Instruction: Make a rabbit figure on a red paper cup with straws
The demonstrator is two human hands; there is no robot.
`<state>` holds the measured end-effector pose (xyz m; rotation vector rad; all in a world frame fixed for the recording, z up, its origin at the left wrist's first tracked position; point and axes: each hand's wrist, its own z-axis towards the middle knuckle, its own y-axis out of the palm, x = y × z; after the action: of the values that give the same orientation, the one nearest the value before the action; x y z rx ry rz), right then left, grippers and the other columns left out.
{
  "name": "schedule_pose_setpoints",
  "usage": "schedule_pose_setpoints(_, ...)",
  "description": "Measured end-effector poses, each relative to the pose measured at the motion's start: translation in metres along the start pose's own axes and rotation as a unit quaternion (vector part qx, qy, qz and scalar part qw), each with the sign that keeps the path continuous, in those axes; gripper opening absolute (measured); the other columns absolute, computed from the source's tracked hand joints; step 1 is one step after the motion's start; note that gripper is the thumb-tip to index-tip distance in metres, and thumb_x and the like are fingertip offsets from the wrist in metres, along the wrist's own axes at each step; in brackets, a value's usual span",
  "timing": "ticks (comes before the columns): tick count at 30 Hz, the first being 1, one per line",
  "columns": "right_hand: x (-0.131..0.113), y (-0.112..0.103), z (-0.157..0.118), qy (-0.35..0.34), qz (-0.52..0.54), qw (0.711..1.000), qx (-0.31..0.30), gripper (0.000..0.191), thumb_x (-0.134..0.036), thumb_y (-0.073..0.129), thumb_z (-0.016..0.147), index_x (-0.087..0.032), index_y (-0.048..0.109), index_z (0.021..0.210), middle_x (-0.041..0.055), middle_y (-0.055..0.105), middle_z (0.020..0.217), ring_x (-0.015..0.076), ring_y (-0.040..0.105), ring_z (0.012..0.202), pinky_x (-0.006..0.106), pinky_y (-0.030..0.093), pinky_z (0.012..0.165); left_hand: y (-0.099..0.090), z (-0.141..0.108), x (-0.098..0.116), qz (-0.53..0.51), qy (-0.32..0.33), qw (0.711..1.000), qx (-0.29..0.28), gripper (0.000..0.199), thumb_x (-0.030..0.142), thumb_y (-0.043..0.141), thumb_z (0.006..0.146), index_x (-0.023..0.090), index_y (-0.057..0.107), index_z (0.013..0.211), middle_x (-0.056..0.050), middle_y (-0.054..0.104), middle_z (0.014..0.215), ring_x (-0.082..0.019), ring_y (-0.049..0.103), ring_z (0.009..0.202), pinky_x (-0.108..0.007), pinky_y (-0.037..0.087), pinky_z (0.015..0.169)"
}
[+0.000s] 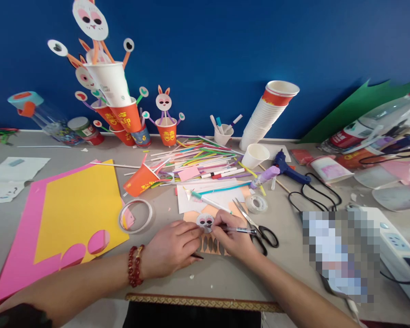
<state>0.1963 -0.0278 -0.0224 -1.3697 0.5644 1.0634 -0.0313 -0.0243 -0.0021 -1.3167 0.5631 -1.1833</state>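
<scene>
My right hand [234, 234] is closed round a pen [242, 230], its tip at a small white paper disc [205, 222] that carries a drawn face with pink-and-black eyes. From the other side, my left hand [174, 246] holds the disc's edge with bent fingertips. A dark, thin pointed thing [197, 256] pokes out below my left fingers; its kind is unclear. Under the disc lies orange paper [191, 216] with dark leaf-shaped marks or cutouts, partly covered by my hands. Scissors [259, 228] lie open just beyond my right hand.
Yellow paper [78, 209] over pink paper [20, 246] lies left, beside a tape roll [150, 216]. Behind are scattered sticks and pens [205, 157], decorated cups [167, 132] and a tall cup stack [263, 116]. A glue gun [290, 168] and power strip [392, 241] are right.
</scene>
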Motion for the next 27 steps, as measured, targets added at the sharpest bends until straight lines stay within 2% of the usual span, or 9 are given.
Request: schedule_pose_setpoints(27,-0.0014,-0.0006,0.0014,0.003,0.009,1.0,0.009,0.017,-0.012,0.049,0.078,-0.021,0.045,0.065,-0.0053,0.043,0.056,0.011,0.039,0.051,0.023,0.029,0.05,-0.002,0.0004,-0.0004,-0.004,0.001,1.0,-0.007,0.027,0.034,0.054,0.096,0.012,0.062,0.111,-0.014,0.067,0.126,-0.029,0.058,0.118,-0.043,0.049,0.096)
